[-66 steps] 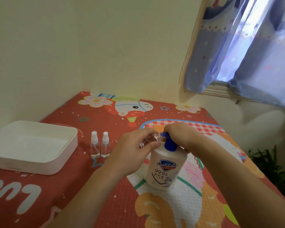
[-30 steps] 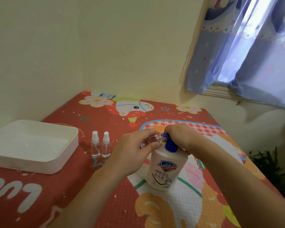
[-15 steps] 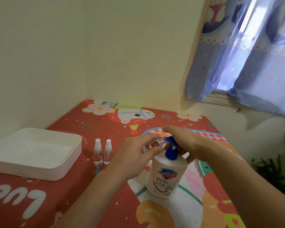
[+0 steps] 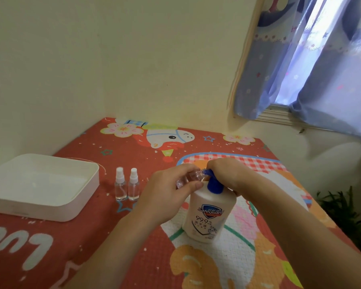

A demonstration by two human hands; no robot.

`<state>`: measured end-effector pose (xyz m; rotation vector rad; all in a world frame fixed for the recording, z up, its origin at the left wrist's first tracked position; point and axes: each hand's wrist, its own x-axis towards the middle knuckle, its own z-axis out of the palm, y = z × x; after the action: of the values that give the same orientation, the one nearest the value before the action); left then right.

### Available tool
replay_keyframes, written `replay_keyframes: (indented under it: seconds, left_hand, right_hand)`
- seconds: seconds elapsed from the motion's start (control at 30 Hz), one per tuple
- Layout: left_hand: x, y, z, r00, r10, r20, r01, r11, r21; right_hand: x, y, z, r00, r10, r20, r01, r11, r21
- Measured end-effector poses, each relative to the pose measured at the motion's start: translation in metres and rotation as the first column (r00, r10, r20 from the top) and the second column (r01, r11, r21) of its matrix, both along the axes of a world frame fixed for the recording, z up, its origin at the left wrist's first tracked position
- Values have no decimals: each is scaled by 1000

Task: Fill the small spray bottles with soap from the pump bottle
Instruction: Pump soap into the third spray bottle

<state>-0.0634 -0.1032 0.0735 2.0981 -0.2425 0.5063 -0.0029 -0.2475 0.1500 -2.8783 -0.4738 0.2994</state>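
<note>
The left hand (image 4: 167, 197) grips a small clear spray bottle (image 4: 189, 177) with its cap off, fingers and thumb curled round it, and holds it tilted on its side so that its open neck meets the blue spout of the pump. The right hand (image 4: 227, 174) rests on top of the blue pump head (image 4: 214, 185), its palm covering the head; how its fingers lie beneath cannot be told. The pump belongs to a white Safeguard soap bottle (image 4: 209, 215), which stands upright on the bench (image 4: 113, 236) directly under both hands. The bench is covered with a red cartoon-printed mat showing flowers, stars, a white horse figure and a checked patch. Left of the hands, two more small spray bottles stand upright and close together, the left capped bottle (image 4: 120, 185) just beside the right capped bottle (image 4: 133, 185); both have white spray caps fitted and clear bodies, and whether they hold any liquid cannot be told. Farther left, near the edge of the bench, lies a shallow white square tray (image 4: 77, 203) with rounded corners. The bench sits in a corner of cream walls. At upper right a blue patterned curtain (image 4: 300, 69) hangs over a bright window, and a green plant (image 4: 346, 213) shows low at the right edge, beyond the bench.
</note>
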Motion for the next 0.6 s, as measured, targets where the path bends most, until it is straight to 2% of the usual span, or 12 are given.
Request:
replay_keyframes:
  seconds: [0.17, 0.27, 0.33, 0.47, 0.6]
  left_hand:
    - [-2, 0, 3, 1000, -1, -15, 2, 1000, 17]
    - [-3, -1, 9, 1000, -7, 11, 7, 999, 31]
    - [-2, -1, 13, 1000, -4, 31, 3, 999, 54]
    - [-1, 1, 15, 999, -24, 31, 22, 997, 73]
    - [0, 2, 13, 999, -15, 33, 13, 998, 56]
  right_hand:
    - [-4, -1, 3, 994, -99, -55, 107, 982, 158]
    - [-9, -10, 12, 917, -173, -359, 310, 876, 369]
    - [-5, -15, 17, 876, -160, -454, 350, 860, 372]
    - [-6, -13, 17, 885, -167, -434, 343, 865, 366]
    - [-8, -7, 14, 931, -160, -327, 273, 902, 335]
